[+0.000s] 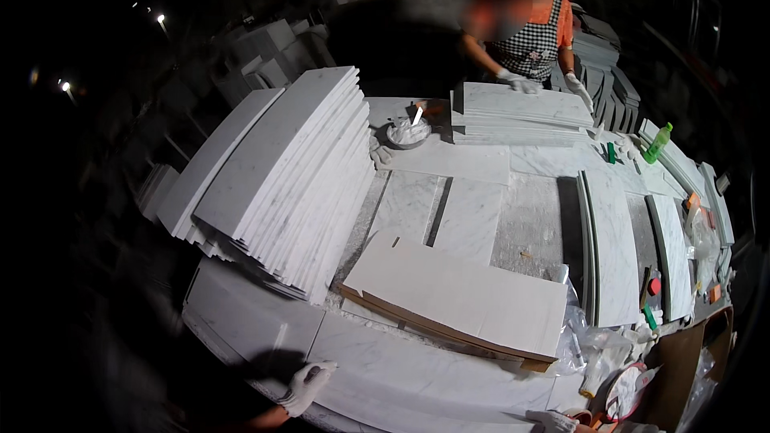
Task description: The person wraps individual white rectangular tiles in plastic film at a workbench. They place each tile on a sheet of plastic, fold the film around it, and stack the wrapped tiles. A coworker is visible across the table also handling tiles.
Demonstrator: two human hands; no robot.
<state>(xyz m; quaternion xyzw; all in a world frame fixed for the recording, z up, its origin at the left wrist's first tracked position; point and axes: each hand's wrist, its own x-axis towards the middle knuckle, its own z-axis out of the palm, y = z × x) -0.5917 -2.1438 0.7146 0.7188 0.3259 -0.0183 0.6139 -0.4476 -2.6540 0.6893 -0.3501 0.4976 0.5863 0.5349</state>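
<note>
My left hand (306, 389), in a white glove, is low over the near pale marble slab (385, 357), beside its front edge. Its fingers reach forward and look stretched out, with nothing visible in them. At the lower edge, my right hand (553, 420), also gloved, is mostly cut off by the frame. It is nearest to a round red-rimmed container of white material (626, 391); its fingers are too hidden to judge. Beyond the near slab lies a flat white cardboard piece (461, 293) with brown edges.
A tall stack of marble slabs (289, 160) leans at left. Across the table, a co-worker's gloved hand (521, 82) touches another slab stack (521, 116). A bowl of white paste (409, 132), upright slabs (609, 248), a green bottle (658, 143) and plastic wrap (597, 345) lie around.
</note>
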